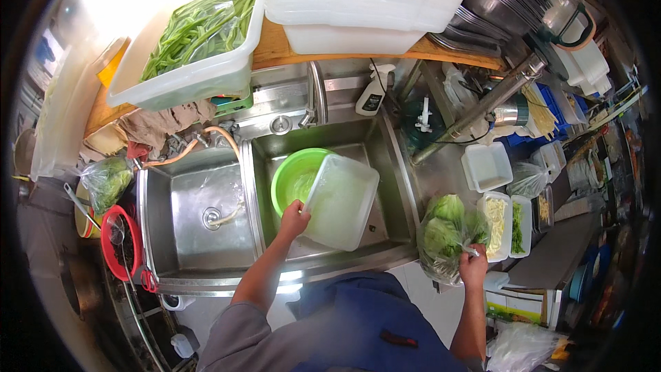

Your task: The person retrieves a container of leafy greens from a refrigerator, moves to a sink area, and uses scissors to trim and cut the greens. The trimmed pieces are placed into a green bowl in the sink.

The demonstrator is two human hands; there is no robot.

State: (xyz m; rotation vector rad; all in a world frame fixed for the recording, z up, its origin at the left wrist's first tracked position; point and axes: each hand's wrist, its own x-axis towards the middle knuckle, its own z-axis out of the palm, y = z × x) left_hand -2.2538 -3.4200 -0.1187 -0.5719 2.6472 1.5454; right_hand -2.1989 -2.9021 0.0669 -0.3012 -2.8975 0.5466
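Observation:
With my left hand (295,220) I grip the edge of a translucent white plastic tub (343,201), tilted over the right basin of the steel sink (384,165). The tub partly covers a bright green plastic basin (290,181) standing in that sink. My right hand (473,263) is closed on the gathered top of a clear plastic bag of green lettuce (445,235), to the right of the sink. A steel faucet (316,93) rises behind the basins.
A white tub of sliced green vegetables (181,85) sits on the wooden shelf (276,46). A spray bottle (374,90) stands behind the sink. Small food containers (497,225) are at right. A red basin (122,243) with a ladle is at far left.

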